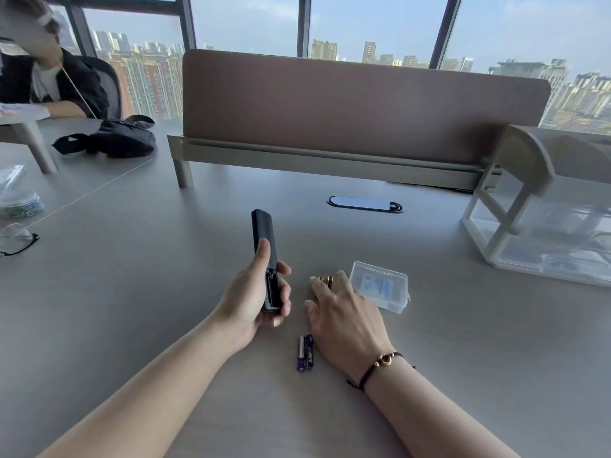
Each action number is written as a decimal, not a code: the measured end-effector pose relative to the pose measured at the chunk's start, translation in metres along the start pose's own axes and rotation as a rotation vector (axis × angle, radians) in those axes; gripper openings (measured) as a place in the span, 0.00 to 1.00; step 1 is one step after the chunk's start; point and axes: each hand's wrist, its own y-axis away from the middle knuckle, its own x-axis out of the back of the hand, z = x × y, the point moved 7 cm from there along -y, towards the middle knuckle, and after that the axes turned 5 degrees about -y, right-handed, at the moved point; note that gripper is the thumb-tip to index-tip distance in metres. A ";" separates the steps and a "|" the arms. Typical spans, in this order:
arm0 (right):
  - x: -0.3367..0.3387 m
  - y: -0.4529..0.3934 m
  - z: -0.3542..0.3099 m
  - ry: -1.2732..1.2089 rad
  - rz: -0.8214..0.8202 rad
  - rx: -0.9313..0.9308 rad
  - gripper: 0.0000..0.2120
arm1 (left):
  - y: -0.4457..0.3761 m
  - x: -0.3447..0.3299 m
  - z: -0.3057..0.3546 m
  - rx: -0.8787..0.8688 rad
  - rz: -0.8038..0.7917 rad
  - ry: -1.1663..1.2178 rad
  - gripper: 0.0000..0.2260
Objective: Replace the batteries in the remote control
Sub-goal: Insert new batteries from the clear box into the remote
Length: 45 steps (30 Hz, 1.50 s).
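Note:
My left hand point(256, 294) grips a long black remote control point(263, 238) upright above the grey table point(132, 292). Its back faces me and the battery bay near its lower end is uncovered. My right hand point(344, 317) lies palm down on the table, fingers spread, its fingertips over a few gold-coloured batteries point(325, 281) that are partly hidden. Two dark purple batteries point(305, 353) lie side by side on the table between my wrists. I cannot see a battery cover.
A small clear plastic box point(380, 289) sits just right of my right hand. A clear organiser with white frame point(529, 239) stands at far right. Glasses point(15, 239) lie at the left edge. A brown divider point(347, 107) crosses the back. A person sits far left.

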 end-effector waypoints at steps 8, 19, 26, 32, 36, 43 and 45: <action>0.001 -0.001 0.000 0.018 0.014 0.002 0.14 | -0.002 -0.001 -0.005 0.036 -0.028 -0.037 0.28; 0.012 0.005 0.022 -0.222 0.060 -0.124 0.06 | -0.001 -0.004 -0.004 0.011 -0.100 0.002 0.34; 0.017 0.011 0.022 -0.238 0.010 -0.087 0.06 | -0.002 -0.006 -0.004 0.004 -0.123 0.017 0.37; 0.011 0.015 0.016 -0.105 -0.162 0.071 0.19 | 0.000 -0.009 -0.003 0.003 -0.134 0.036 0.37; 0.012 0.018 0.011 -0.062 -0.174 0.112 0.10 | 0.001 -0.011 -0.004 0.019 -0.152 0.044 0.37; 0.019 0.015 0.015 -0.185 -0.117 0.074 0.12 | 0.002 -0.011 -0.005 0.028 -0.156 0.027 0.38; 0.017 0.016 0.013 -0.165 -0.134 0.092 0.11 | 0.002 -0.011 -0.005 0.028 -0.158 0.029 0.38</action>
